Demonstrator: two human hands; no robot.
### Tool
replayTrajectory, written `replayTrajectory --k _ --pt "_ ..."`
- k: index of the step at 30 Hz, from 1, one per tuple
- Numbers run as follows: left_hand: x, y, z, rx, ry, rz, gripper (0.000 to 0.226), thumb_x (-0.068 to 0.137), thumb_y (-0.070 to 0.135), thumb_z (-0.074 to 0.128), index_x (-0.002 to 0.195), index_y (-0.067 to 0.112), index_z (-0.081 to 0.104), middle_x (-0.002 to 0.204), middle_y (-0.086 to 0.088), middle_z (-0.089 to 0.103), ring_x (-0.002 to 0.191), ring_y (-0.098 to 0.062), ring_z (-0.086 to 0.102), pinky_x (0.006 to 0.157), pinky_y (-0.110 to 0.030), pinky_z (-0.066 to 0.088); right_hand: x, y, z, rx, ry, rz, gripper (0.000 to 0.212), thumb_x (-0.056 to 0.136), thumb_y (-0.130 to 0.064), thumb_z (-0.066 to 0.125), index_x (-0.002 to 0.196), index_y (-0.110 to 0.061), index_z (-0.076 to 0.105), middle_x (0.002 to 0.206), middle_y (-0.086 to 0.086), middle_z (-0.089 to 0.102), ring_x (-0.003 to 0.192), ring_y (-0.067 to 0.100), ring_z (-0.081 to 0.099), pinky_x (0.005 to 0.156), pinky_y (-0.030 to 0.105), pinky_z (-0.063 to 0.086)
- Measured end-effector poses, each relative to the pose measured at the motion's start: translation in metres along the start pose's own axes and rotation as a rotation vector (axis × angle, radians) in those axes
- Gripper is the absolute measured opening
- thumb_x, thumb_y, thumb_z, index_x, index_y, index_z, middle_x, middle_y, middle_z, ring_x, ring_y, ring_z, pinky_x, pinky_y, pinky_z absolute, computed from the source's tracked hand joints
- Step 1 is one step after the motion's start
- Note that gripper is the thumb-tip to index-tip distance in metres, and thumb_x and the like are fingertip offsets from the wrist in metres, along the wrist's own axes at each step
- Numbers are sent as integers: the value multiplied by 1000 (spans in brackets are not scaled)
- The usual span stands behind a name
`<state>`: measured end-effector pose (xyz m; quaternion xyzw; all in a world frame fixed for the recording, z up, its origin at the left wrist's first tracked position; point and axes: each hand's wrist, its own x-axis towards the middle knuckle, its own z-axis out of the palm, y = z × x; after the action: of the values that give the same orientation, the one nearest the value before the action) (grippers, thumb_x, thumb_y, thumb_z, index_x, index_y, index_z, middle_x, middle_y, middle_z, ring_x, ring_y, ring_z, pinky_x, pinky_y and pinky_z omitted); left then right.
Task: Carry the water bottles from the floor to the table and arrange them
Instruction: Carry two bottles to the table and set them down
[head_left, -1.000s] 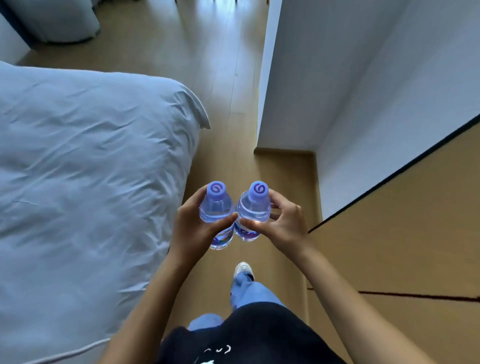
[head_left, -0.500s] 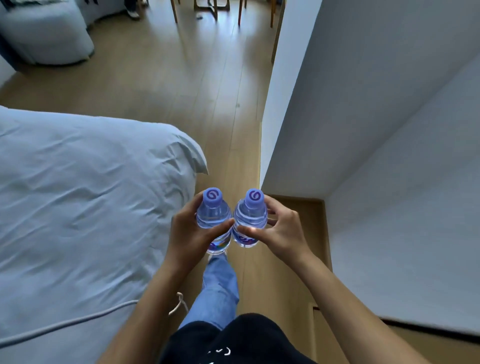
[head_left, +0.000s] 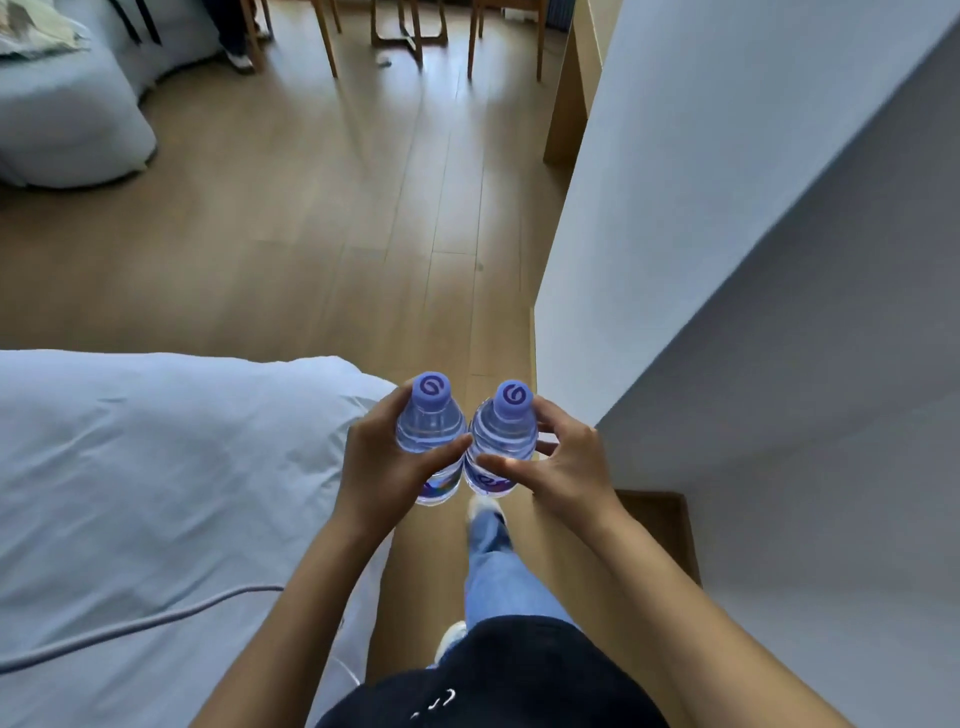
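Observation:
Two small clear water bottles with purple caps stand upright side by side in front of my chest, touching each other. My left hand (head_left: 384, 467) grips the left bottle (head_left: 430, 423), fingers wrapped round its body. My right hand (head_left: 563, 467) grips the right bottle (head_left: 506, 431) the same way. Both bottles hang in the air above the wooden floor, between the bed and the wall. Wooden table legs (head_left: 324, 36) show at the far top of the view.
A white bed (head_left: 156, 467) with a grey cable across it fills the left side. A white wall corner (head_left: 571, 312) juts in on the right. Wooden floor (head_left: 337, 234) runs ahead to chair legs (head_left: 475, 36). A second white bed (head_left: 67, 114) sits at the top left.
I have walked forward along the bed with both bottles held as before. The bed and wall corner slid down the view and the table and chair legs came into sight.

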<state>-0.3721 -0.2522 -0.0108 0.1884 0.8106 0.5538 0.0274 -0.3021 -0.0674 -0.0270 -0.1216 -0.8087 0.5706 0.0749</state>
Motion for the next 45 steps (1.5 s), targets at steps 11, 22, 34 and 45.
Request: replayTrajectory --k 11,22,34,45 --pt "271 -48 19 0 11 -65 51 64 41 81 109 34 60 98 17 70 88 -1 68 78 -17 56 286 7 -6 6 16 -43 55 71 -38 86 118 -42 58 103 -38 64 98 -8 65 78 6 49" --pt "524 -84 47 -39 -29 -85 46 64 13 90 103 22 68 84 16 73 75 2 67 67 -9 48 519 7 -42 -14 82 3 54 70 -33 88 111 -50 58 100 -38 66 97 -5 65 78 7 49" --pt "836 -110 71 -9 -172 73 55 64 13 90 98 44 61 89 19 72 81 -1 68 73 -12 50 800 6 -72 19 247 101 56 65 -23 92 105 -48 61 98 -31 69 94 -4 66 79 12 51" --pt "1076 -126 141 -13 -238 103 52 63 17 90 95 45 59 90 24 69 78 -1 67 67 -10 49 1016 27 -130 61 325 137 54 65 -15 91 104 -41 64 96 -27 71 88 -6 66 72 6 47"
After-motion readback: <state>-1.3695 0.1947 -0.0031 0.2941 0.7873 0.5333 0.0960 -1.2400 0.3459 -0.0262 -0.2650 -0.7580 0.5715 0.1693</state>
